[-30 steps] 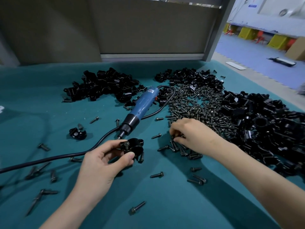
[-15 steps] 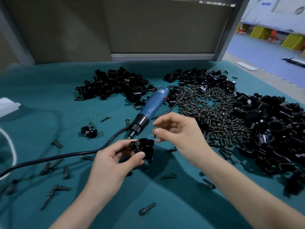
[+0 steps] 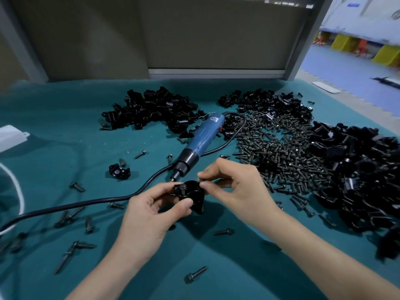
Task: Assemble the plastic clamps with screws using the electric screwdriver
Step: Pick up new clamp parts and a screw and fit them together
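left hand (image 3: 151,215) has its grip closed round the black plastic clamp (image 3: 191,194), held just above the teal worktop (image 3: 65,148). the grip of the right hand (image 3: 236,191) pinches a dark metal screw (image 3: 200,181), mostly hidden, at the clamp's right edge. the blue electric screwdriver (image 3: 201,141) lies on the worktop just beyond, tip toward the clamp.

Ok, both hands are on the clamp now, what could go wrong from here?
The left hand holds the clamp, and the screw standing in it looks undriven; a tilt could drop it. The right hand pinches a second screw, mostly hidden, at the clamp's rim, so a crooked start may go unseen. The screwdriver cable passes close by the left hand and could snag.
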Demonstrator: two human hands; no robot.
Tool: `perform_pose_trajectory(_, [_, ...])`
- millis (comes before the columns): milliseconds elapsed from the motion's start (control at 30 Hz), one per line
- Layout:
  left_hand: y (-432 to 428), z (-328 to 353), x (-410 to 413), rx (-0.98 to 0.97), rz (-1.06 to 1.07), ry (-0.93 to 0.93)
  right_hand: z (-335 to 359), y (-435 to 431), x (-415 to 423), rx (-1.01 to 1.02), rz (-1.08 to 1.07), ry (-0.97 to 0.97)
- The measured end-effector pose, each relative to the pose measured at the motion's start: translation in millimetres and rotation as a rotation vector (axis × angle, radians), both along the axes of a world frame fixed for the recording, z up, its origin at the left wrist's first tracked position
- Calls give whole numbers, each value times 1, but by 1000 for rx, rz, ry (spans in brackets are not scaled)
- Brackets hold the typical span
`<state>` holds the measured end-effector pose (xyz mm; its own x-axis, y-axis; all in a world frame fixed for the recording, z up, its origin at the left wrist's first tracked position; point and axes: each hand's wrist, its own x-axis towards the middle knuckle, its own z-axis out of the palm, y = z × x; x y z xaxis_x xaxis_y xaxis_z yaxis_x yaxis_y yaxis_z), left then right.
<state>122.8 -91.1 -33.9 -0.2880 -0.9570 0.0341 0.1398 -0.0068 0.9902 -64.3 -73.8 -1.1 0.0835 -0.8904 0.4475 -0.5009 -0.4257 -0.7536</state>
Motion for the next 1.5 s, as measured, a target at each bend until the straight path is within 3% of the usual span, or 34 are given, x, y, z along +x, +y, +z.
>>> perform_pose_trajectory(267, [2,0,-3,-46,-39,16,9,0,-8,299,58,-198])
perform_pose_trajectory(633, [2,1,-2,-52,-6,20,7,4,3,649,165,-763])
perform_pose_trajectory(900, [4,1,-4,-82,-9,19,16,3,0,965,137,-646])
perform_pose_trajectory(1033, [4,1,-4,-92,-33,31,13,1,5,860,65,-733])
perform_pose_trajectory(1200, [9,5,-2,-323,108,-147,21,6,17,827,104,-866])
perform_pose_trajectory(1433, [18,19,-4,-336,103,148,28,12,54,782,252,-941])
perform_pose_trajectory(1500, [15,21,-1,-346,134,154,24,11,62,787,267,-966])
